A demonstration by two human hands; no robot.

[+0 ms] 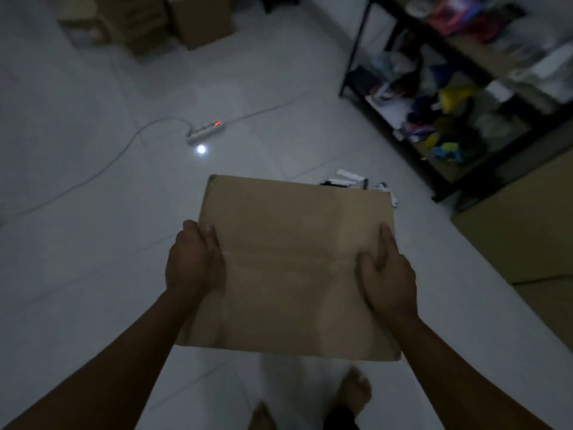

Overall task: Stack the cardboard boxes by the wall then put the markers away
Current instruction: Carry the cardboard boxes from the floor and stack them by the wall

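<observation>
A flat brown cardboard box (288,262) is held level above the tiled floor in front of me. My left hand (193,259) grips its left edge, thumb on top. My right hand (387,274) grips its right edge, fingers on top. Several markers (350,180) lie on the floor just beyond the box's far edge, partly hidden by it. More cardboard boxes (198,20) stand at the far wall, and another large cardboard box (527,231) sits at the right.
A white power strip (204,131) with a lit red switch and its cable lie on the floor ahead left. A black shelf rack (366,48) full of clutter stands at the right. My bare feet (353,392) show below the box.
</observation>
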